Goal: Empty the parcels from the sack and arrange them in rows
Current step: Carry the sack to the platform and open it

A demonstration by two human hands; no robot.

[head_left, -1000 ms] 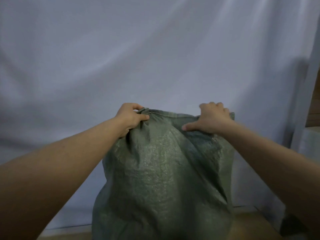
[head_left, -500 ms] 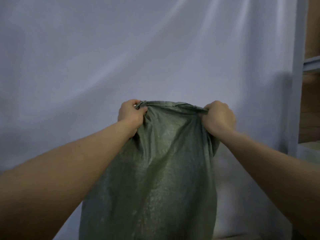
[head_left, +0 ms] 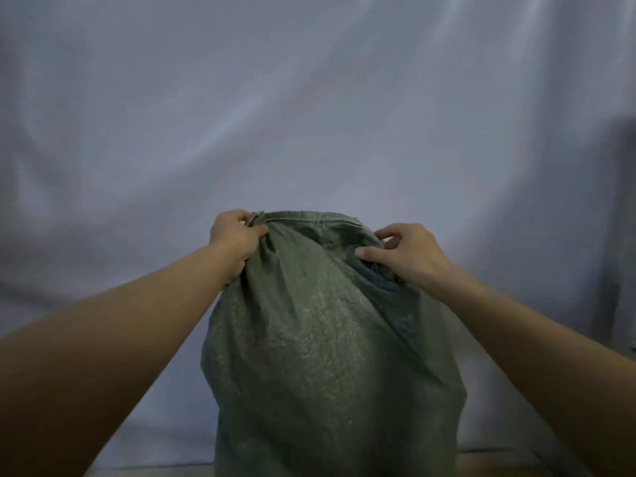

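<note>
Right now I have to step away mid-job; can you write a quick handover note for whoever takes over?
Left hand: grips the left corner of the green woven sack's hemmed top edge.
Right hand: fingers loosely curled at the right corner, thumb pressing the fabric; firm grip unclear.
Sack hangs upright before a pale cloth backdrop, bulging below.
Done: nothing visibly emptied; no parcels in view.
Left: empty the parcels, arrange them in rows.

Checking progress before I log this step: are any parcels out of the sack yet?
No: only the green woven sack shows, its top edge gripped by the left hand, against the white backdrop sheet.
</note>
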